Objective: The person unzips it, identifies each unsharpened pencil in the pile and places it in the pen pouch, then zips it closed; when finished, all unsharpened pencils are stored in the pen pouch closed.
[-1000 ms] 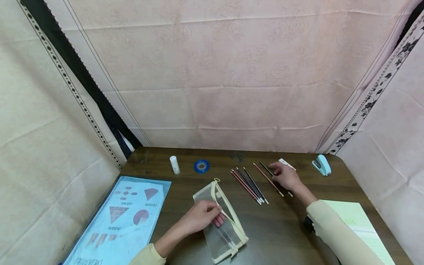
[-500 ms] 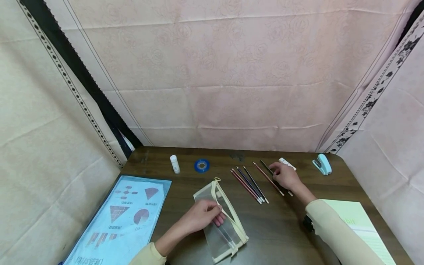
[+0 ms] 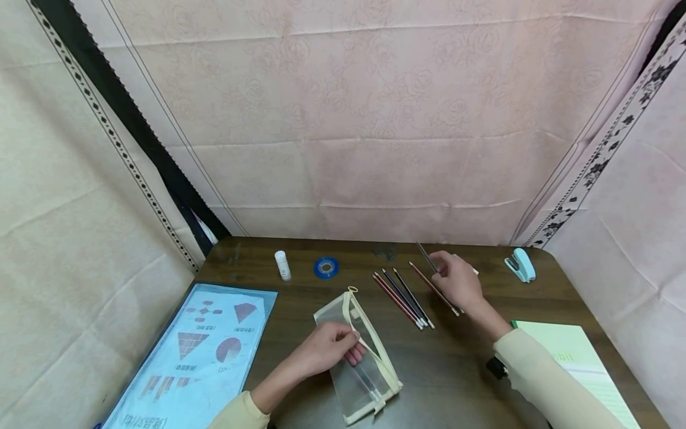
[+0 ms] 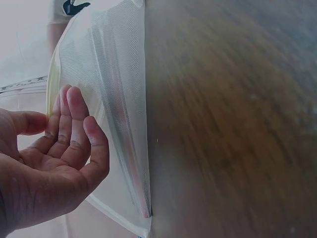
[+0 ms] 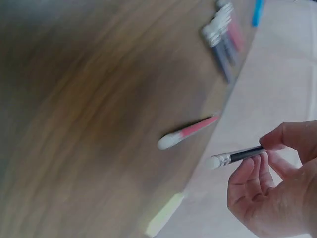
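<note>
A clear mesh pencil case (image 3: 348, 393) with cream edging lies on the table, its long side toward the pencils. My left hand (image 3: 328, 351) pinches the case's cream edge between thumb and fingers, as the left wrist view also shows. Over the table at the right, my right hand (image 3: 458, 281) holds a dark pencil (image 5: 242, 154) with a white eraser end, pinched by thumb and fingertips. Just beneath lies a red pencil (image 3: 423, 275). Several red and dark pencils (image 3: 402, 298) lie side by side between the case and that red one.
At the back stand a white glue stick (image 3: 283, 266) and a roll of blue tape (image 3: 326, 268). A teal stapler (image 3: 521, 266) sits at the far right. A blue folder (image 3: 214, 345) covers the left side, and a green notepad (image 3: 579, 357) lies by the right sleeve.
My right hand has lifted the dark pencil off the table, moving slightly up and left, and now partly covers the white eraser behind. The left hand and the case have stayed put.
</note>
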A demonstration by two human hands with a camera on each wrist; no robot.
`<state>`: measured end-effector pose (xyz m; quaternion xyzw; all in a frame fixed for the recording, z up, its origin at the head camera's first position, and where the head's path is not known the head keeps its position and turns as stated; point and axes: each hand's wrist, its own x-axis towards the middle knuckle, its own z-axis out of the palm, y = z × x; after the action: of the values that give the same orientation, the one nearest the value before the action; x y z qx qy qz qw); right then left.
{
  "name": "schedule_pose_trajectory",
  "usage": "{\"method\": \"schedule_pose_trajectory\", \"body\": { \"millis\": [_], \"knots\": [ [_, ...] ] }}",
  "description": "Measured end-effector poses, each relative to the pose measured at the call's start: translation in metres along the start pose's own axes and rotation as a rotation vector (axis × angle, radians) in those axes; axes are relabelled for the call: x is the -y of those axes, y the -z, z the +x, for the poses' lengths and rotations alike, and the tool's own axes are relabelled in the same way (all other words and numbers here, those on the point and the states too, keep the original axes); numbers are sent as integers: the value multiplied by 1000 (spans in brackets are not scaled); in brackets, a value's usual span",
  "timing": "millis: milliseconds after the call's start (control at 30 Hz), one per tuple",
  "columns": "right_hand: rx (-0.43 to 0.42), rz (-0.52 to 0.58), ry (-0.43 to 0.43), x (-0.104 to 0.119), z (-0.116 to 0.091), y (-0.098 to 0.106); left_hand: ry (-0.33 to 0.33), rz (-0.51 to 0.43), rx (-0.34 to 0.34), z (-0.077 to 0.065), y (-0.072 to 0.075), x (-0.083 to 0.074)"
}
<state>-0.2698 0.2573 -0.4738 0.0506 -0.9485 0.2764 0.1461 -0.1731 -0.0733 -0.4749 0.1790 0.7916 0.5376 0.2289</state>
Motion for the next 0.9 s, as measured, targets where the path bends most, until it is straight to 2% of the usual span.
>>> {"method": "schedule_pose_trajectory", "body": {
  "millis": [200,333,467,667,767,900],
  "knots": [
    [-95,189,85,37,-9,3,-1,1,-1,1,-1,0],
    [-96,314,91,58,-16,4,5,7,-1,2,-1,0],
    [-82,393,85,77,-26,6,6,6,2,2,-1,0],
    [-39,589,64,112,-47,14,1,0,4,2,-2,0],
    [-18,650,46,120,-55,10,-4,-2,5,2,-3,0],
    [16,673,42,114,-60,-9,-5,0,9,3,-2,0]
  ]
}}
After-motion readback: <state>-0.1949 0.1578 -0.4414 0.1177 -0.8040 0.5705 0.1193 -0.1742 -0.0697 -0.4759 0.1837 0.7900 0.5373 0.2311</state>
